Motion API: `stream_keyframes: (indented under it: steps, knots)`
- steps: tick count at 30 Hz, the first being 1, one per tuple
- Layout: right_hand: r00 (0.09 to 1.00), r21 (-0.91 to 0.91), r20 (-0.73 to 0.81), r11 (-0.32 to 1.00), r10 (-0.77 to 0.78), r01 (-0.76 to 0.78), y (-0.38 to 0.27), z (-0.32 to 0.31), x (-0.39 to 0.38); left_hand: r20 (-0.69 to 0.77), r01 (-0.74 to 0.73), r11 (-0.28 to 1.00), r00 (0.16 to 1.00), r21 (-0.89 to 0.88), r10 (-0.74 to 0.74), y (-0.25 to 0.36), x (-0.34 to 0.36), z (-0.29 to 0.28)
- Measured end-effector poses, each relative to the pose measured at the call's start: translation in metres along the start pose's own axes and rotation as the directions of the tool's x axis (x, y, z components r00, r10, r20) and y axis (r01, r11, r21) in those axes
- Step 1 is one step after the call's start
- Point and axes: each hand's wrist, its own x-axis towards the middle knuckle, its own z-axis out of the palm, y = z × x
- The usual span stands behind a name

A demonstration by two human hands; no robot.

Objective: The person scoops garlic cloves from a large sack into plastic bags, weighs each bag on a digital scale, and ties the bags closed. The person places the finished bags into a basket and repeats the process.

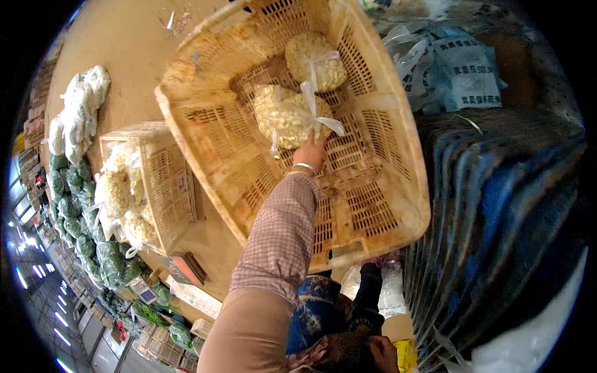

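Observation:
My left hand (311, 155), with a pale band at the wrist, reaches into a large yellowish plastic crate (398, 217). Its fingers close on the tied neck of a clear plastic bag of peeled garlic cloves (273, 115), as the pale pieces inside look to be. A second knotted bag of the same cloves (311, 59) lies just beyond it, against the crate's far wall. Down at the lower edge, beside my blue patterned clothing, my right hand (382, 353) hangs dim and partly cut off; its fingers are not clear.
Left of the crate stands a smaller slatted crate (174, 193) filled with similar bags. Beyond it lie rows of bagged green vegetables (78, 211) and white bags (84, 115). A dark blue stack of folded-looking sheets (485, 211) rises on the right, with printed plastic bags (463, 71) behind.

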Motion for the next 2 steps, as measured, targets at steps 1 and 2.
stream_keyframes:
  steps: [1, 2]
  knots:
    - [1.0, 0.024, 0.006, 0.999, -0.021, 0.021, 0.004, 0.002, 0.008, -0.095, -0.022, 0.998, 0.995, 0.056, 0.027, -0.001, 0.018, 0.007]
    - [1.0, 0.02, 0.014, 1.0, -0.002, 0.002, 0.004, 0.003, 0.018, -0.185, -0.038, 0.993, 0.981, 0.114, 0.058, -0.001, 0.036, 0.017]
